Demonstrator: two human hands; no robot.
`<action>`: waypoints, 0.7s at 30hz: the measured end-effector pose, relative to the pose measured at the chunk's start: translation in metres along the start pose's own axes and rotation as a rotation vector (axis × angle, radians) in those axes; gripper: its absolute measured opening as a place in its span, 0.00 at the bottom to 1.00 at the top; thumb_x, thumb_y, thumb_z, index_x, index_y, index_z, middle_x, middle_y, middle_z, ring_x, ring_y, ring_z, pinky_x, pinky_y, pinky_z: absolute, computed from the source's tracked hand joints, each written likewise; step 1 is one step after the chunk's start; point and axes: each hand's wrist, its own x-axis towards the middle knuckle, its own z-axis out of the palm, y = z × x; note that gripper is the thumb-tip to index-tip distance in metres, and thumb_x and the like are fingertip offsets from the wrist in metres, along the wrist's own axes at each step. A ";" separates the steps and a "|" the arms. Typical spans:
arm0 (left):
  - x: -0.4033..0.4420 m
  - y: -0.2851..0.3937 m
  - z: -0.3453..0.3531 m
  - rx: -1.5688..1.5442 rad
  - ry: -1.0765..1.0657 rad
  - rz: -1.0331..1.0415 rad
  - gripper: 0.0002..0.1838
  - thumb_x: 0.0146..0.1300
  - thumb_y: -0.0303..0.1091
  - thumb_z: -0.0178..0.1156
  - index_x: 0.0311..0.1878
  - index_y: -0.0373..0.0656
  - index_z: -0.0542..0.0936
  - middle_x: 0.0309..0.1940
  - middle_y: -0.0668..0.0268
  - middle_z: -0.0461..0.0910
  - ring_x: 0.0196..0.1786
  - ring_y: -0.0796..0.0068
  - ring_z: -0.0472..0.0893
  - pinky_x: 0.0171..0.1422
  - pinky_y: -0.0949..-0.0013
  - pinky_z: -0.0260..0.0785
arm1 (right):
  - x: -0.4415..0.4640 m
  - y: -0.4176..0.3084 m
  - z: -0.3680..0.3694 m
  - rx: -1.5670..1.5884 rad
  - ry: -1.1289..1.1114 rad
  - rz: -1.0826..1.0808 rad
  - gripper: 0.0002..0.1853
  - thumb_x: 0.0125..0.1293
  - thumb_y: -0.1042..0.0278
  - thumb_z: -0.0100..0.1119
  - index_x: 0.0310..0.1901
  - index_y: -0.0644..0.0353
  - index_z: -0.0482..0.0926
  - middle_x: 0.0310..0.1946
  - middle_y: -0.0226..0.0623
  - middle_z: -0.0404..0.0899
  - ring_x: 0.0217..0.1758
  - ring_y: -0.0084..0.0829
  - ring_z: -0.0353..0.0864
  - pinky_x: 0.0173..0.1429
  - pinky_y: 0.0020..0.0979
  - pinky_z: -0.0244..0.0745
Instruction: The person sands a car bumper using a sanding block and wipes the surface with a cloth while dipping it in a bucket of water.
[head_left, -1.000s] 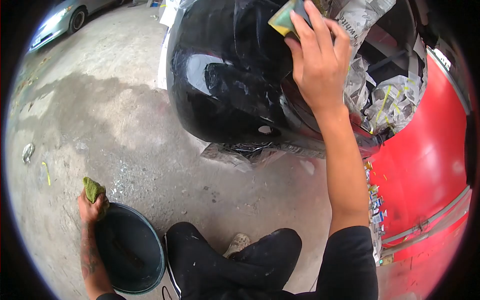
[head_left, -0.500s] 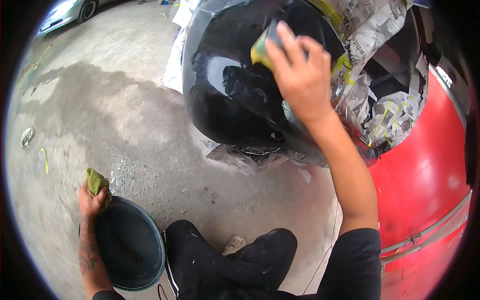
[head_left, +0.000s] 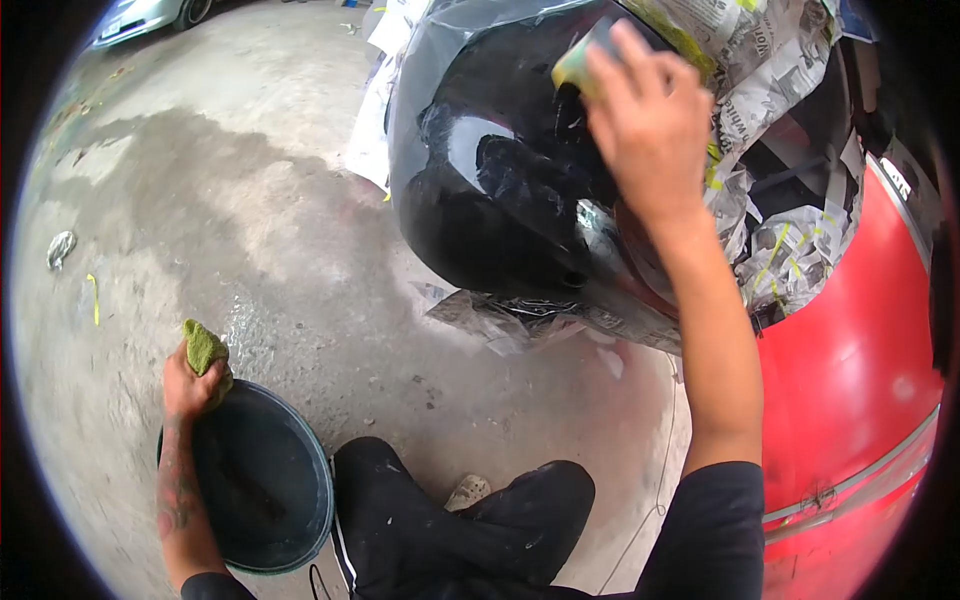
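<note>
My right hand (head_left: pixel 655 125) grips a green and yellow pad (head_left: pixel 580 65), which lies against the upper part of a glossy, wet black car panel (head_left: pixel 480 230). Motion slightly blurs the pad and fingertips. At the lower left, my left hand (head_left: pixel 190 380) is closed around a crumpled green cloth (head_left: pixel 205 347), beside the rim of a dark bucket (head_left: pixel 322 450). Crumpled newspaper (head_left: pixel 790 255) with yellow tape covers the opening to the right of the black panel.
A red car panel (head_left: pixel 850 380) runs down the right side. Paper and plastic sheeting (head_left: pixel 500 318) stick out under the black panel. A thin cord (head_left: pixel 660 480) lies on the concrete floor (head_left: pixel 290 220). Part of another car (head_left: pixel 135 22) shows at the upper left.
My right hand with the pad moved down and left over the black panel, then back up and right. The view has shifted, and my left hand appears slightly higher with the green cloth still held.
</note>
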 end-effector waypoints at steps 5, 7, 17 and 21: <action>0.000 -0.004 0.001 -0.026 -0.008 -0.025 0.17 0.59 0.34 0.71 0.49 0.36 0.84 0.39 0.54 0.90 0.44 0.57 0.91 0.54 0.58 0.81 | 0.032 -0.030 0.020 -0.070 0.104 0.070 0.13 0.64 0.62 0.66 0.50 0.47 0.88 0.52 0.28 0.84 0.51 0.37 0.79 0.51 0.42 0.74; -0.001 -0.007 0.002 -0.043 0.000 -0.001 0.16 0.59 0.34 0.71 0.48 0.37 0.84 0.39 0.54 0.90 0.44 0.57 0.91 0.54 0.58 0.81 | 0.022 -0.065 0.034 -0.031 0.050 -0.028 0.10 0.65 0.61 0.64 0.47 0.49 0.87 0.53 0.30 0.84 0.49 0.36 0.79 0.50 0.42 0.73; 0.002 -0.010 0.001 0.011 0.003 0.008 0.19 0.57 0.39 0.72 0.48 0.37 0.84 0.38 0.52 0.89 0.44 0.52 0.91 0.54 0.55 0.81 | 0.054 -0.054 0.018 -0.093 0.006 0.057 0.11 0.63 0.65 0.67 0.46 0.54 0.86 0.52 0.33 0.84 0.53 0.40 0.79 0.52 0.44 0.73; 0.002 -0.019 0.002 0.005 0.020 0.037 0.19 0.57 0.39 0.72 0.48 0.37 0.84 0.38 0.53 0.90 0.44 0.53 0.91 0.54 0.56 0.81 | 0.046 -0.100 0.056 0.013 -0.053 -0.140 0.10 0.64 0.63 0.65 0.44 0.52 0.89 0.47 0.34 0.86 0.52 0.38 0.81 0.50 0.43 0.74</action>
